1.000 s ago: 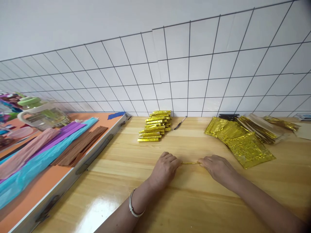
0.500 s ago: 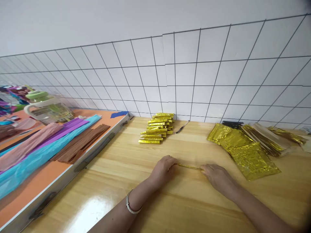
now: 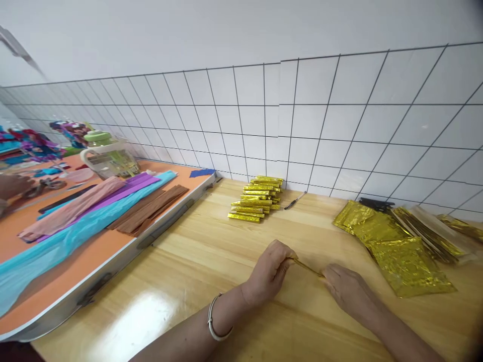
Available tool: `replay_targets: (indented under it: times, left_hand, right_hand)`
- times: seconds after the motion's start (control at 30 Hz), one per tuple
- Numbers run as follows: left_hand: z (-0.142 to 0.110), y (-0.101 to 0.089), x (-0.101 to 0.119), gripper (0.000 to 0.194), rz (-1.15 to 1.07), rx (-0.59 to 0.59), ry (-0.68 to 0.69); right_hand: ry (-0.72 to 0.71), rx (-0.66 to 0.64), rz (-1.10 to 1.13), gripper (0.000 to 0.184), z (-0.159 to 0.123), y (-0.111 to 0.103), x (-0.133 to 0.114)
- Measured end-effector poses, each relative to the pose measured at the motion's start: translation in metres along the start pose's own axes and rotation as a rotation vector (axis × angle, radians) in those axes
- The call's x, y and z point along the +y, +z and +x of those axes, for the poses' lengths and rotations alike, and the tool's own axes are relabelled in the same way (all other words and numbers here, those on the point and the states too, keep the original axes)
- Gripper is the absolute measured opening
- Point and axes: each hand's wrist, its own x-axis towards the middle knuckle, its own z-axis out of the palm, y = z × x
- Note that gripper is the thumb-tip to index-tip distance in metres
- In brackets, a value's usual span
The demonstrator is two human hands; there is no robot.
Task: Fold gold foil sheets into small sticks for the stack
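Note:
A thin strip of folded gold foil paper (image 3: pixel 307 267) stretches between my two hands over the wooden table (image 3: pixel 196 271). My left hand (image 3: pixel 268 271), with a bangle (image 3: pixel 212 319) at the wrist, pinches the strip's left end. At the lower right end, my right hand (image 3: pixel 349 290) is closed on it too. The strip slants down from left to right. Beyond my left hand lies a stack of folded gold foil strips (image 3: pixel 258 198). Flat gold foil sheets (image 3: pixel 411 264) are spread to the right of my right hand.
On the left, an orange board (image 3: pixel 124 251) with a raised edge bears brown (image 3: pixel 149 211), blue (image 3: pixel 90 231) and purple paper strips. A green-lidded jug (image 3: pixel 109 156) and blurred scissors (image 3: pixel 47 186) are there. A pen (image 3: pixel 295 201) lies near the tiled wall (image 3: pixel 245 120).
The view has swung left, so things sit further right in the picture. The foil strip slants more steeply now, its left end raised, and my left hand has tilted up. Both hands keep their hold.

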Motion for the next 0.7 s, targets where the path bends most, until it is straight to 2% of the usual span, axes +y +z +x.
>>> replay_targets:
  times: [0.1, 0.17, 0.3, 0.43, 0.57, 0.7]
  left_hand:
    - [-0.001, -0.002, 0.000, 0.017, -0.028, 0.045, -0.042]
    - [0.000, -0.003, -0.003, 0.019, -0.104, 0.101, -0.149]
    - [0.004, 0.001, -0.011, 0.019, -0.402, 0.215, -0.363]
    - [0.007, 0.012, -0.011, 0.017, -0.718, 0.274, -0.435]
    - [0.004, 0.020, -0.006, 0.023, -0.981, 0.250, -0.480]
    - [-0.002, 0.024, -0.006, 0.024, -1.025, 0.204, -0.521]
  right_hand:
    - [-0.048, 0.021, 0.028, 0.025, -0.001, -0.004, -0.004]
    - [-0.092, 0.063, 0.029, 0.026, -0.001, -0.007, -0.006]
    - [-0.123, 0.110, 0.033, 0.024, 0.002, -0.010, -0.014]
    - [-0.041, 0.101, 0.076, 0.025, 0.005, -0.002, -0.025]
    - [0.040, 0.070, 0.103, 0.025, 0.008, 0.008, -0.037]
    - [0.022, 0.056, 0.103, 0.024, 0.007, 0.017, -0.040]
